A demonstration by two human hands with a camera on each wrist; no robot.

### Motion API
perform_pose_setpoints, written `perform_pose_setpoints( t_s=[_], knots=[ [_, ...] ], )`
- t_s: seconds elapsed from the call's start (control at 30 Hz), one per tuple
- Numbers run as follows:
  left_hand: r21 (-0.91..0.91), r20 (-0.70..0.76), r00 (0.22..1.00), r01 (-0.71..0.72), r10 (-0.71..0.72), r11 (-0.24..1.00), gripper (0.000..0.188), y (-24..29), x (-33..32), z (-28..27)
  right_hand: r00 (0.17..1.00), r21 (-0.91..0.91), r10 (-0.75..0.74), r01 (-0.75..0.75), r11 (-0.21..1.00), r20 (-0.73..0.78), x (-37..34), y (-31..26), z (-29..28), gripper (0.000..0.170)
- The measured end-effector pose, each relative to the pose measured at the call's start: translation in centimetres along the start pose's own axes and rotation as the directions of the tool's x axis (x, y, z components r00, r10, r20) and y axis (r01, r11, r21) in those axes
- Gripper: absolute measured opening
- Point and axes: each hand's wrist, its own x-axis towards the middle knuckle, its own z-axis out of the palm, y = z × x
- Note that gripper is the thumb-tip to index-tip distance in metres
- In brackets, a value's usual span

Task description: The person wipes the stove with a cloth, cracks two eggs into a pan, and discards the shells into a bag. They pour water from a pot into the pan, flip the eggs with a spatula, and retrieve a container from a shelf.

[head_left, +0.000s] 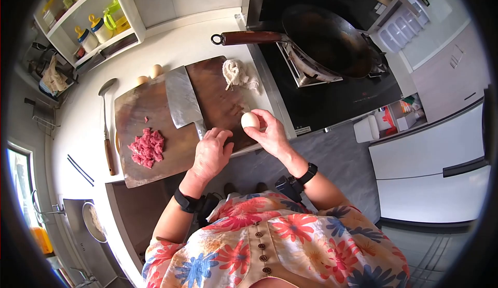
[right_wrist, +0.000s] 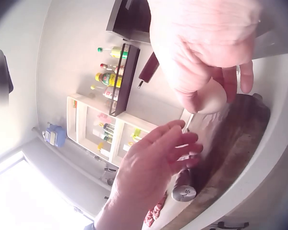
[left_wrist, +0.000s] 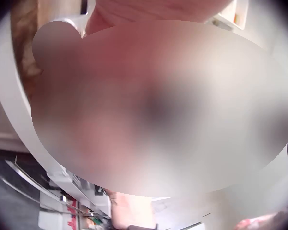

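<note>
A pale egg [head_left: 250, 121] is pinched between the thumb and fingers of my right hand [head_left: 273, 135], above the near right edge of the wooden cutting board [head_left: 218, 80]. My left hand [head_left: 211, 152] hovers by the handle of the cleaver [head_left: 182, 99] with its fingers loosely bent and nothing in them. The right wrist view shows the egg [right_wrist: 212, 98] under the right fingers, and the left hand [right_wrist: 153, 153] facing it with a gap between. Chopped red meat [head_left: 147, 148] lies heaped on the board's left part. The left wrist view is mostly blurred.
Two more eggs [head_left: 156, 71] sit behind the board. A crumpled white cloth [head_left: 236, 74] lies at its far right corner. A ladle [head_left: 106, 127] rests to the left. On the right, a black wok [head_left: 327, 44] stands on the stove [head_left: 353, 93], its handle pointing left.
</note>
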Motion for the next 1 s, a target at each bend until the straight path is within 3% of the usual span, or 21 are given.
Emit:
perform_pose_setpoints(
  t_s=[0.07,0.33,0.47,0.57,0.63,0.73,1.0],
  knots=[
    [0.13,0.061,0.998,-0.041,0.033,0.991,0.023,0.1,-0.2,-0.2,0.999,0.036,0.032,-0.032,0.999,0.004,0.0,-0.3,0.4,0.045],
    [0.237,0.044,0.995,0.071,-0.084,0.969,0.021,0.1,-1.2,-1.5,0.998,0.143,0.034,-0.041,0.989,0.053,-0.2,-0.2,1.7,0.044],
    [0.281,0.035,0.995,0.077,-0.091,0.957,0.023,0.0,-1.2,-1.0,0.993,0.133,0.074,-0.085,0.987,0.09,-0.3,-0.2,1.9,0.044],
    [0.359,0.085,0.993,0.046,-0.082,0.932,0.024,0.2,-1.0,-0.4,0.988,0.221,0.111,-0.132,0.966,0.106,-0.1,0.4,1.8,0.044],
    [0.373,0.092,0.99,0.066,-0.108,0.926,0.024,0.6,-0.6,-0.3,0.983,0.34,0.143,-0.173,0.924,0.112,0.2,1.7,2.0,0.045],
    [0.382,0.108,0.983,0.095,-0.147,0.919,0.025,0.7,-0.3,-0.4,0.971,0.38,0.185,-0.229,0.896,0.149,0.3,1.6,1.7,0.045],
    [0.37,0.123,0.981,0.096,-0.151,0.924,0.025,0.4,-0.1,-0.4,0.959,0.393,0.22,-0.275,0.878,0.18,0.5,1.0,1.1,0.045]
  ],
)
